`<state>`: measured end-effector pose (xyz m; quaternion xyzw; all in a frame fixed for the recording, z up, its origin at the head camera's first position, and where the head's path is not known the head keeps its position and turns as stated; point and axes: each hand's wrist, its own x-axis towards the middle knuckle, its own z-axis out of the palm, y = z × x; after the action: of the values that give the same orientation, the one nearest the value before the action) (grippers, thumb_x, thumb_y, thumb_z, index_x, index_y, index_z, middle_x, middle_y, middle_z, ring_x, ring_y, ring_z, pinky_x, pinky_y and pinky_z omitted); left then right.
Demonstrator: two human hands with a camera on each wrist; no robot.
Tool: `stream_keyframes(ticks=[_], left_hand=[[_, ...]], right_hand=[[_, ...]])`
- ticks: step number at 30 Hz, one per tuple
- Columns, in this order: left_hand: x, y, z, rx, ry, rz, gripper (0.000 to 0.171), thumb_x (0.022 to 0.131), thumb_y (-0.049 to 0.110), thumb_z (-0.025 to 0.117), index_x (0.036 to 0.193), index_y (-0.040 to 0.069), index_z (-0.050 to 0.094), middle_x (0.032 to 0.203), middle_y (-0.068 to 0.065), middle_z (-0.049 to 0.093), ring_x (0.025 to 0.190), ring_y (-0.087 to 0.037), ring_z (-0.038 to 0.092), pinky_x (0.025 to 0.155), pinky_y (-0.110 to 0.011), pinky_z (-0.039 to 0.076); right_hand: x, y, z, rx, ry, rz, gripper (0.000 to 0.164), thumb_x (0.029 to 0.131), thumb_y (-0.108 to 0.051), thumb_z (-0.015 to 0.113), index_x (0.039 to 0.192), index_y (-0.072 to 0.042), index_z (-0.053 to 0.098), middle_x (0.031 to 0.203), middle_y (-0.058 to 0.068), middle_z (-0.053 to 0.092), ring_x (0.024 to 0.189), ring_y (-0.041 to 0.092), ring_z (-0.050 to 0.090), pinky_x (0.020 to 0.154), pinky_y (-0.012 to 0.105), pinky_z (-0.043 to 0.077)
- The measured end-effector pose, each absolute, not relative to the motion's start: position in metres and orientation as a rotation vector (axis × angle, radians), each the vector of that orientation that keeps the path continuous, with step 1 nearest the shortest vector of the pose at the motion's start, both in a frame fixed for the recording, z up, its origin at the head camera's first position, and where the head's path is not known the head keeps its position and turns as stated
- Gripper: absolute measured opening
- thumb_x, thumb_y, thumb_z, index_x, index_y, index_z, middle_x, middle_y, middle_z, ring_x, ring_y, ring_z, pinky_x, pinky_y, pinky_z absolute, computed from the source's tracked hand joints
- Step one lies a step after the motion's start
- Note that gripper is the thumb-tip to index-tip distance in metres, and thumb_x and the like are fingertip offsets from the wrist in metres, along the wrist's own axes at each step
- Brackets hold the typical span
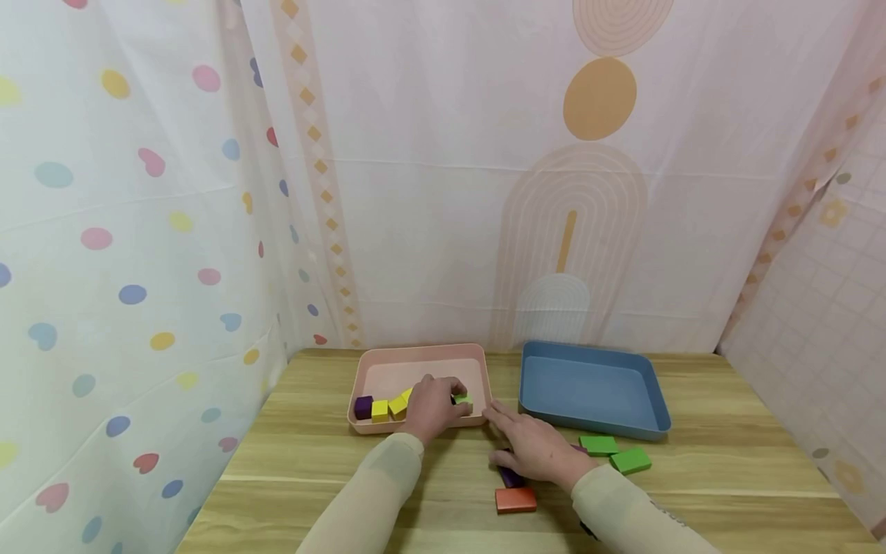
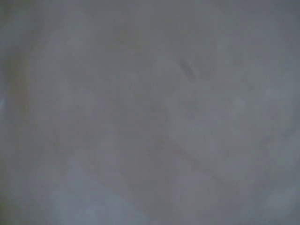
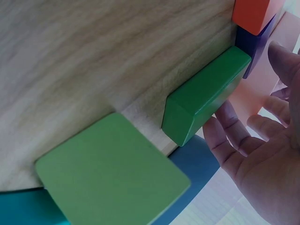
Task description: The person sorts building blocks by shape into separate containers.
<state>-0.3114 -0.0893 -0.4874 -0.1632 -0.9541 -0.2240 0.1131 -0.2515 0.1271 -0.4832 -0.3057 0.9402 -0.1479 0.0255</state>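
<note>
Reaching into the pink tray (image 1: 394, 373) at left, the left hand (image 1: 431, 408) bends its fingers beside a light green block (image 1: 464, 402) near the right wall — whether it grips it cannot be told. The right hand (image 1: 536, 446), loosely spread and apparently holding nothing, is above a purple block (image 1: 512, 478). The blocks look light, stiff, smooth; pinching opposite sides should suit. The tray's raised rim needs clearing; its far half offers room.
</note>
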Motion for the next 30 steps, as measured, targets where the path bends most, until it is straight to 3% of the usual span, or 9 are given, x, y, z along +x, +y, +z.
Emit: stream_keyframes(ticks=[9, 16, 30], left_hand=[[-0.303, -0.097, -0.481, -0.515, -2.719, -0.718, 0.019, 0.090, 0.034, 0.074, 0.100, 0.018, 0.076, 0.081, 0.007, 0.068, 0.077, -0.015, 0.048, 0.070, -0.033, 0.042], [-0.293, -0.110, -0.478, -0.544, -2.717, -0.661, 0.020, 0.090, 0.037, 0.074, 0.100, 0.020, 0.076, 0.094, 0.005, 0.073, 0.080, -0.014, 0.049, 0.073, -0.033, 0.045], [-0.266, -0.113, -0.473, -0.736, -2.673, -0.676, 0.021, 0.090, 0.034, 0.074, 0.101, 0.017, 0.075, 0.095, 0.003, 0.072, 0.079, -0.012, 0.050, 0.069, -0.031, 0.045]], right_hand=[[-0.251, 0.126, -0.483, -0.944, 2.901, -0.465, 0.072, 0.094, -0.041, 0.067, 0.153, -0.011, 0.038, 0.157, 0.013, 0.034, 0.128, 0.035, 0.052, 0.100, 0.050, 0.044], [-0.252, 0.125, -0.483, -0.933, 2.905, -0.460, 0.072, 0.094, -0.042, 0.067, 0.153, -0.011, 0.039, 0.157, 0.013, 0.035, 0.127, 0.035, 0.052, 0.100, 0.050, 0.044], [-0.250, 0.132, -0.477, -0.928, 2.902, -0.586, 0.071, 0.095, -0.040, 0.067, 0.153, -0.010, 0.038, 0.154, 0.016, 0.038, 0.130, 0.039, 0.048, 0.100, 0.054, 0.043]])
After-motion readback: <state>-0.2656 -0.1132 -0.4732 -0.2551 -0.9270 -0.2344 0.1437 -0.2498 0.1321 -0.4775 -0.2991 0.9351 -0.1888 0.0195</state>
